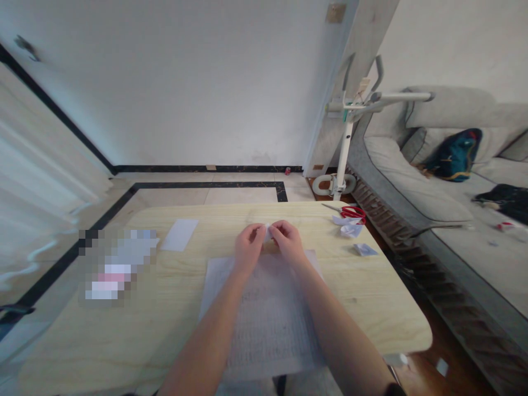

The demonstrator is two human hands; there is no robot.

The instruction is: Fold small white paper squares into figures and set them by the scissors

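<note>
A small piece of white paper [267, 233] is pinched between my two hands above the far middle of the wooden table. My left hand [249, 246] grips its left side with thumb and fingers. On its other side my right hand [287, 241] does the same, fingers curled. Part of the paper is hidden behind the fingers, so its exact shape is unclear. Under my forearms lies a large printed sheet [274, 324], reaching to the table's near edge.
Red-handled scissors [352, 213] lie at the table's far right, beside crumpled paper pieces [350, 229] and a folded paper [365, 249]. A blank white sheet [179, 235] is at the left, near a blurred-out item [124, 264]. A grey sofa [433, 203] stands to the right.
</note>
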